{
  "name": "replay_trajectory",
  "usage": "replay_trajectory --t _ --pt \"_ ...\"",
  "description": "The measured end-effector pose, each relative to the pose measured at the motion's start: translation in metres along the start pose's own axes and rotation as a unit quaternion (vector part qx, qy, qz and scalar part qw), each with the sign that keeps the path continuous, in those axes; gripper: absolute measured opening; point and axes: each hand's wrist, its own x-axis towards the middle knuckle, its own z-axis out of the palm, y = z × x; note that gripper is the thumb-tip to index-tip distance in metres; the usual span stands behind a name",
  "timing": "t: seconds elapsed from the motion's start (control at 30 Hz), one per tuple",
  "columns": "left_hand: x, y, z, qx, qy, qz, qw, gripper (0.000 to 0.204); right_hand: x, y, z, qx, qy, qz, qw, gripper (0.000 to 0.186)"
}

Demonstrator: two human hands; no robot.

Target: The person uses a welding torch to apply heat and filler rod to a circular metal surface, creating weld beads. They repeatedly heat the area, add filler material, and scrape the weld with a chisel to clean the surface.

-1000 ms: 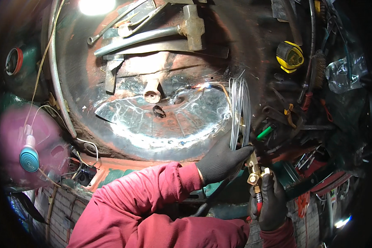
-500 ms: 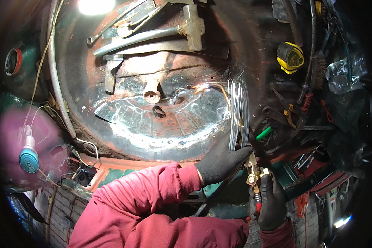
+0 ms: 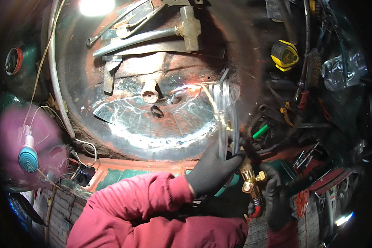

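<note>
A coil of silvery wire (image 3: 225, 120) and a gas torch with a brass valve body (image 3: 249, 184) are together in the closed grip of my gloved left hand (image 3: 213, 169). The torch's thin bent tube (image 3: 211, 97) reaches up to an orange-red glow on a round, rusty metal surface (image 3: 153, 142), which has a bright, scorched arc. My gloved right hand (image 3: 277, 196) is beside the valve body, fingers loosely bent and apart, off the brass knob (image 3: 260, 176). A red hose end (image 3: 256, 210) leaves the torch next to it. A small hollow metal piece (image 3: 150, 93) stands near the glow.
A sledgehammer (image 3: 190, 29) and flat metal strips lie at the far side. To the right are a yellow tape measure (image 3: 284, 56), pliers (image 3: 286, 111) and a green cylinder (image 3: 261, 131). A pink respirator mask (image 3: 27, 136) is at left; a lamp (image 3: 96, 5) shines above.
My left hand, with the wire coil and torch, has shifted slightly left and down. My right hand's fingers have come off the brass knob. The glow has turned redder.
</note>
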Motion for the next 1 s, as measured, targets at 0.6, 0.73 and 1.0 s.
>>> replay_trajectory --t 0.6,0.73,1.0 --pt "-0.108 -0.006 -0.009 -0.034 0.153 0.162 0.974 0.038 0.175 -0.006 -0.114 -0.435 0.369 -0.438 0.695 0.025" --pt "-0.118 -0.018 -0.025 0.261 0.129 0.257 0.921 0.043 0.208 -0.004 -0.158 -0.397 0.403 -0.443 0.696 0.024" --pt "-0.116 -0.012 -0.030 0.474 0.132 0.385 0.780 0.025 0.222 0.011 -0.237 -0.586 0.333 -0.179 0.717 0.027"
